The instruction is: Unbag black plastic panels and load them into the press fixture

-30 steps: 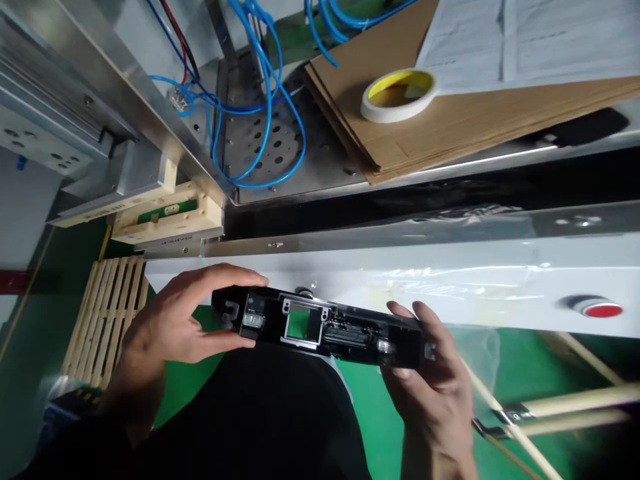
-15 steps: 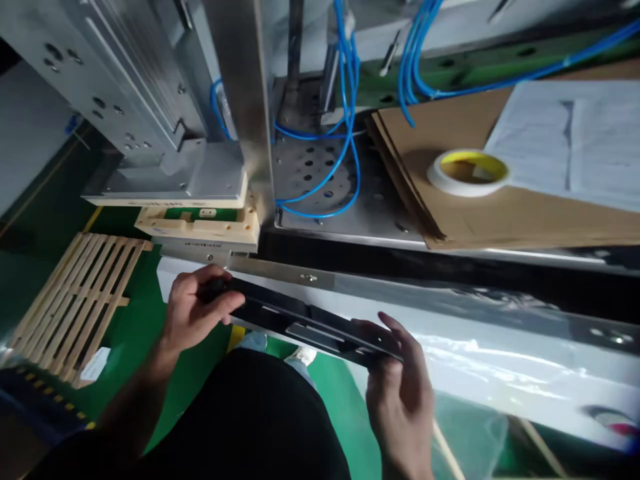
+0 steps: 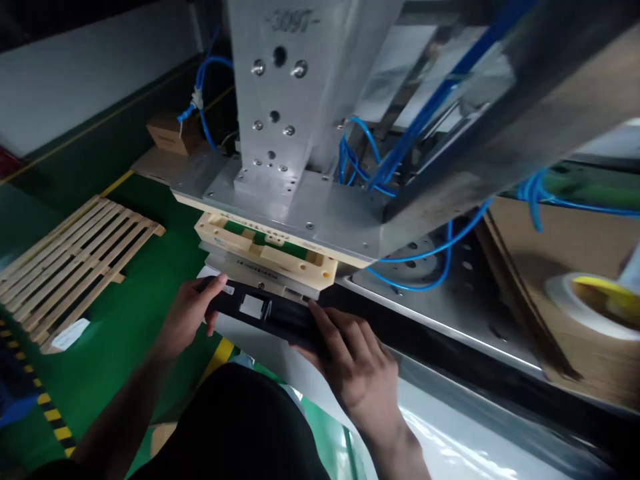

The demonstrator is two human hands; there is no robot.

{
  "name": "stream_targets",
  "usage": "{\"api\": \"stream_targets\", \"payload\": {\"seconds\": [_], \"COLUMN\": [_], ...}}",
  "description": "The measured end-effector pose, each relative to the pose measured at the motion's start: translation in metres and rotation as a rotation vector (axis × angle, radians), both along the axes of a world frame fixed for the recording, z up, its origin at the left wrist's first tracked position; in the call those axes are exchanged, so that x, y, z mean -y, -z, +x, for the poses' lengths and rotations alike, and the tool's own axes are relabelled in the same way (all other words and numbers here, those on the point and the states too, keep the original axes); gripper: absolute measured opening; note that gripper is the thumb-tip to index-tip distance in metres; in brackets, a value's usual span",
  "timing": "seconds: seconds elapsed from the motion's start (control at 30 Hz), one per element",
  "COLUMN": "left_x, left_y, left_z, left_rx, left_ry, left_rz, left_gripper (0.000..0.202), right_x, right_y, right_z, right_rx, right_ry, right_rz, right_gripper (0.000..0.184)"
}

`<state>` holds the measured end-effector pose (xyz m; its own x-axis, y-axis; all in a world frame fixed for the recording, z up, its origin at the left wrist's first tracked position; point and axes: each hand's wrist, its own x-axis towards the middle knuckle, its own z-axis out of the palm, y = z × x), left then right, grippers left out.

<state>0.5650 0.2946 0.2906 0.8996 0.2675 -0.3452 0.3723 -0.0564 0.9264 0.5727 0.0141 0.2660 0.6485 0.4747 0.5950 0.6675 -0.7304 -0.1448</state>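
I hold a long black plastic part (image 3: 260, 312) with a pale rectangular window, one hand at each end. My left hand (image 3: 187, 317) grips its left end with thumb and fingers closed round it. My right hand (image 3: 353, 357) lies over its right end, fingers pressed on top. The part sits level just in front of a cream fixture (image 3: 265, 253) with green inserts. That fixture lies under the metal press head (image 3: 295, 140) of the machine.
Blue air hoses (image 3: 415, 257) loop beside the press over a perforated steel plate (image 3: 440, 267). Cardboard sheets (image 3: 565, 267) and a roll of tape (image 3: 595, 297) lie at the right. A wooden pallet (image 3: 70, 257) rests on the green floor at the left.
My view has swung left and closer to the press. Both hands carried the black part up and left, from in front of the white panel to the front of the cream fixture.
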Motion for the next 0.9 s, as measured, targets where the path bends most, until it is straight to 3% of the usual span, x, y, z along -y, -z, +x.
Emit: {"api": "stream_targets", "payload": {"seconds": [0.17, 0.27, 0.37, 0.43, 0.53, 0.7, 0.9], "left_x": [-0.032, -0.046, -0.055, -0.060, -0.066, -0.068, -0.059], "left_y": [0.016, 0.026, 0.036, 0.040, 0.045, 0.052, 0.058], "left_z": [0.025, 0.035, 0.033, 0.027, 0.018, 0.016, 0.020], "left_rx": [0.220, 0.396, 0.612, 0.750, 0.848, 0.776, 0.711], "left_ry": [-0.140, -0.185, -0.175, -0.091, 0.118, 0.466, 0.740], "left_rz": [-0.010, 0.213, 0.538, 0.679, 0.739, 0.803, 0.973], "left_gripper": [0.054, 0.053, 0.044, 0.045, 0.041, 0.034, 0.057], "right_x": [-0.033, -0.046, -0.056, -0.061, -0.064, -0.055, -0.049], "right_y": [0.000, -0.003, 0.000, 0.008, 0.027, 0.056, 0.074], "right_z": [0.043, 0.057, 0.050, 0.037, 0.012, -0.014, -0.021], "right_rx": [0.052, 0.052, -0.021, -0.083, -0.193, -0.337, -0.306], "right_ry": [0.062, 0.064, 0.044, 0.025, 0.024, 0.051, 0.051], "right_rz": [-0.048, -0.063, -0.029, 0.013, 0.087, 0.166, 0.187], "right_gripper": [0.066, 0.061, 0.068, 0.071, 0.071, 0.070, 0.071]}}
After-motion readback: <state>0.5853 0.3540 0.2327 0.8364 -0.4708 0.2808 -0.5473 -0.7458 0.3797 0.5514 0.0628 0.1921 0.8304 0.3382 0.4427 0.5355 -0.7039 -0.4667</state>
